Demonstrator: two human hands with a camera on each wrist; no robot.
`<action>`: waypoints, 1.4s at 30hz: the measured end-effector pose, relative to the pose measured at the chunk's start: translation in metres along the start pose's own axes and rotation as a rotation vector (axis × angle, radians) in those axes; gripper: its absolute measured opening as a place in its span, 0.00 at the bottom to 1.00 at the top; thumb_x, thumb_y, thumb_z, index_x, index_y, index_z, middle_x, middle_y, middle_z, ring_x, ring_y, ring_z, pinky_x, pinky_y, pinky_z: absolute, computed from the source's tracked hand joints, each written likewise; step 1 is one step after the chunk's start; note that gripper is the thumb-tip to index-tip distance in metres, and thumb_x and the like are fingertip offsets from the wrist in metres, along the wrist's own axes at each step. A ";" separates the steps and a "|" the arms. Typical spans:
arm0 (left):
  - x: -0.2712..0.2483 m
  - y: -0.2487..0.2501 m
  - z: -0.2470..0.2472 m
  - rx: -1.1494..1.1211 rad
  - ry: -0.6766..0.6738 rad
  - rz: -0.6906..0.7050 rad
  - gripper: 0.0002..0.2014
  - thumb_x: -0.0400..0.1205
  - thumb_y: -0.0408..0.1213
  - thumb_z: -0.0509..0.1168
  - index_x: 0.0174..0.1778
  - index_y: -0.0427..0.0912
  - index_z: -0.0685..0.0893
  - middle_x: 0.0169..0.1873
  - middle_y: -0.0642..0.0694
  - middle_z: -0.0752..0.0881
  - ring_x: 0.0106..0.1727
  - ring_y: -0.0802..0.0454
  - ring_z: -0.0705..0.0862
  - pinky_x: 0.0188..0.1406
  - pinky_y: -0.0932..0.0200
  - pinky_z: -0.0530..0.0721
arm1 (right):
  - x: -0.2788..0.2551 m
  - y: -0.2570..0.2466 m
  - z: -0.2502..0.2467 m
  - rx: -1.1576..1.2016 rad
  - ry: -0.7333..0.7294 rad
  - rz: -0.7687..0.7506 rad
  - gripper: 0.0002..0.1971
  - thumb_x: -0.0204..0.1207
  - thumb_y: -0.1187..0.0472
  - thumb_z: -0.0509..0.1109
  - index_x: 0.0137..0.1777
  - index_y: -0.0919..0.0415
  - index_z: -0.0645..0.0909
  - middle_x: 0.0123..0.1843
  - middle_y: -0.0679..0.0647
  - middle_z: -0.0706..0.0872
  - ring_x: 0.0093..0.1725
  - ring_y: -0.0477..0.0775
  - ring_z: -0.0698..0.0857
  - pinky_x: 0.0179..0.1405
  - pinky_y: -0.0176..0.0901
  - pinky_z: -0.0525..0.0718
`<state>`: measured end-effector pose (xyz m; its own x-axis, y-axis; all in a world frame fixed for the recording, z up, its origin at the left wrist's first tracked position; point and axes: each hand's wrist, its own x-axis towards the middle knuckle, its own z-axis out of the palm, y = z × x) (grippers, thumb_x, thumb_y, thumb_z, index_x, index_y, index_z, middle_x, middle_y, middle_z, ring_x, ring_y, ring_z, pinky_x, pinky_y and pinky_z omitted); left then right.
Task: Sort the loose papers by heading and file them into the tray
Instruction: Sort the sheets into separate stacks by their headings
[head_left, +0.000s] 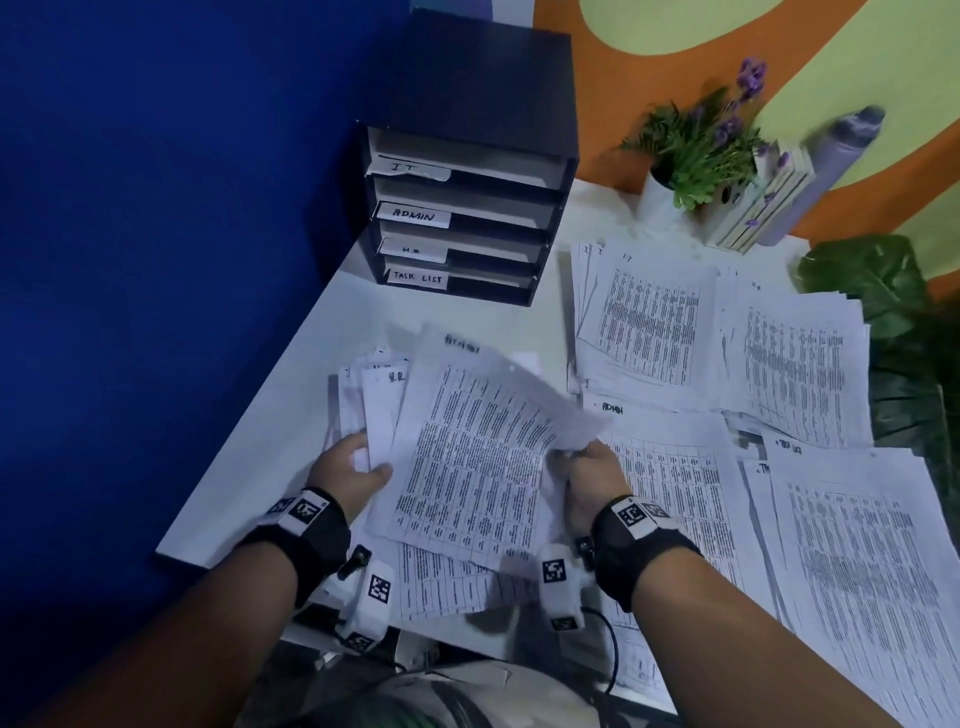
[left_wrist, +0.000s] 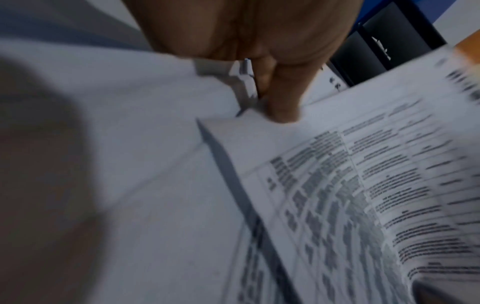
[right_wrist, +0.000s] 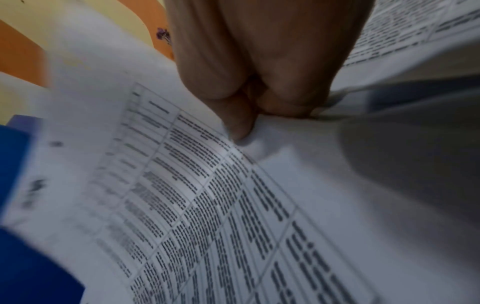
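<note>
**Still sorting, tray not yet fed**

We are mid-sort, by our reading. Our left hand (head_left: 353, 470) grips a fanned bundle (head_left: 374, 400) near the table's (head_left: 249, 499) front left edge, thumb curled over its lower edge; one sheet in it shows "H.R". Our right hand (head_left: 592, 467) pinches the right edge of the top sheet (head_left: 472, 441), thumb and fingers closed on the paper, peeling it off the bundle. Its heading is blurred; we cannot read it.

To the right lie sorted piles: IT pile (head_left: 649, 322) at the back, another pile (head_left: 795, 364) beside it whose heading we cannot make out, ADMIN pile (head_left: 670, 467) just right of our right hand, and a task-list pile (head_left: 857, 561) at the far right. The tray (head_left: 467, 208) stands at the back left, slots labelled IT, ADMIN, H.R and TASK LIST, well apart from our hands.

The next move, we judge, calls for reading the heading, then carrying the sheet across to its matching pile without dragging its neighbours. Filing comes later.
</note>
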<state>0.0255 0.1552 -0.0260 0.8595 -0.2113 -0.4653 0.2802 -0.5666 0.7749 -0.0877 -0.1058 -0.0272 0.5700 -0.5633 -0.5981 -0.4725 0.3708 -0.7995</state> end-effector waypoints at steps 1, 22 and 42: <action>0.001 -0.001 -0.001 0.058 0.015 -0.009 0.24 0.80 0.36 0.71 0.73 0.45 0.76 0.68 0.45 0.80 0.68 0.45 0.78 0.68 0.54 0.75 | 0.000 -0.001 0.002 0.023 -0.013 0.007 0.12 0.73 0.80 0.62 0.42 0.64 0.81 0.31 0.57 0.84 0.29 0.55 0.82 0.32 0.46 0.81; 0.002 -0.004 0.001 0.086 0.155 0.017 0.40 0.74 0.26 0.74 0.81 0.48 0.66 0.77 0.41 0.71 0.76 0.41 0.71 0.74 0.54 0.68 | 0.009 -0.035 -0.102 -0.745 0.601 -0.218 0.13 0.84 0.63 0.56 0.66 0.61 0.74 0.37 0.58 0.81 0.37 0.59 0.78 0.39 0.45 0.74; -0.009 0.001 0.015 0.446 0.190 0.186 0.19 0.78 0.36 0.71 0.65 0.45 0.84 0.83 0.48 0.54 0.82 0.40 0.57 0.80 0.46 0.62 | -0.021 -0.012 0.027 -0.910 -0.069 -0.295 0.13 0.81 0.64 0.62 0.60 0.72 0.78 0.55 0.67 0.86 0.55 0.65 0.84 0.54 0.50 0.81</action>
<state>0.0114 0.1445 -0.0269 0.9516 -0.2159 -0.2186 -0.0587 -0.8261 0.5604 -0.0759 -0.0778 -0.0065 0.7742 -0.4865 -0.4048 -0.6280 -0.5108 -0.5872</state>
